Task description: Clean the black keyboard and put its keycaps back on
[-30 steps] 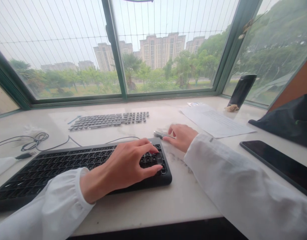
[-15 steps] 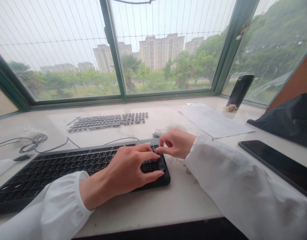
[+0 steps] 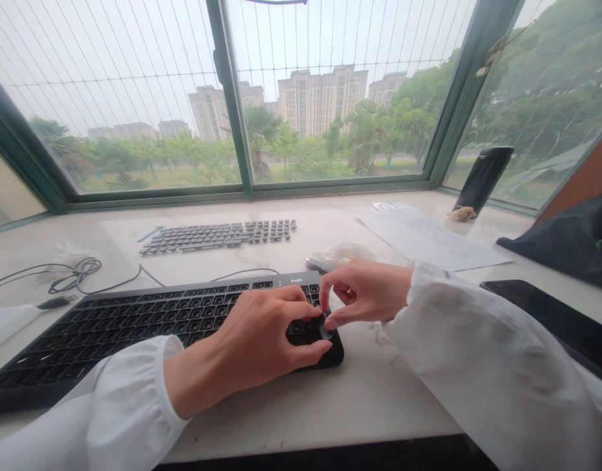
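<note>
Behind the black keyboard (image 3: 134,327), loose keycaps (image 3: 217,235) in rows. On the keyboard's right half, left hand (image 3: 261,333) open, fingers curved over the keys, pressing or resting. Just right of it, right hand (image 3: 367,294) closed to a pinch, thumb and forefinger on a keycap (image 3: 325,329) near the keyboard's right end.

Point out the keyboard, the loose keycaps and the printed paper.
keyboard (image 3: 134,320), head view, on the keys at its left end
loose keycaps (image 3: 217,235), head view, on the middle of the rows
printed paper (image 3: 438,239), head view, on the printed lines at its middle
</note>
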The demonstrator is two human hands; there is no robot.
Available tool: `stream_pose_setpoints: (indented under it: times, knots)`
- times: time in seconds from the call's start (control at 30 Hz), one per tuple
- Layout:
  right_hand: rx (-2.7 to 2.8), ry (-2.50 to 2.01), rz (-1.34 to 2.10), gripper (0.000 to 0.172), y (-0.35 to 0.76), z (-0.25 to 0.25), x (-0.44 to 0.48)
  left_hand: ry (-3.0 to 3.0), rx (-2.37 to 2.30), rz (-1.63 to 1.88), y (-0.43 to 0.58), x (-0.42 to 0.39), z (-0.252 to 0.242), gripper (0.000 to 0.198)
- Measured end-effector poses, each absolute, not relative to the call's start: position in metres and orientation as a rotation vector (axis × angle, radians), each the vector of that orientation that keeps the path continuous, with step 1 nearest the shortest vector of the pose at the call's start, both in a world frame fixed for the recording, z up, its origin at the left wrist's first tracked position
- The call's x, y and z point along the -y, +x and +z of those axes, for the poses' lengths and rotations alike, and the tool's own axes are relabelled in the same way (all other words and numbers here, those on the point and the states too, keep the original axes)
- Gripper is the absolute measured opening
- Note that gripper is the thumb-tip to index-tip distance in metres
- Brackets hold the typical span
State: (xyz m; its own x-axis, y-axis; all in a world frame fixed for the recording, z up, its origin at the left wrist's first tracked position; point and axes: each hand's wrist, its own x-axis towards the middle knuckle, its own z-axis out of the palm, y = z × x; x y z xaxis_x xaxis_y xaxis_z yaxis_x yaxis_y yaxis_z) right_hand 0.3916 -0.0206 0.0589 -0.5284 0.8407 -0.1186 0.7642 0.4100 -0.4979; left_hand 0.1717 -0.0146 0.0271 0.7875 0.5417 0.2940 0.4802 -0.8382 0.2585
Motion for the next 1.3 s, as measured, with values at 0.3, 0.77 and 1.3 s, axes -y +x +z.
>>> stream_pose_setpoints:
  times: [0.3, 0.77, 1.3]
  knots:
    - [2.519, -1.446, 0.73, 0.031, 0.3931, 0.0583, 0.0202, 2.731, -0.858, 0.578, 0.1714, 0.0139, 0.0282, 0.029]
    - [2.458, -1.469, 0.763, 0.027, 0.3912, 0.0583, 0.0218, 2.61, -0.78, 0.61, 0.1734, 0.0137, 0.03, 0.022]
    - [2.499, -1.446, 0.827, 0.033, 0.3908, 0.0631, 0.027, 2.472, -0.728, 0.593, 0.1713, 0.008, 0.0322, 0.024]
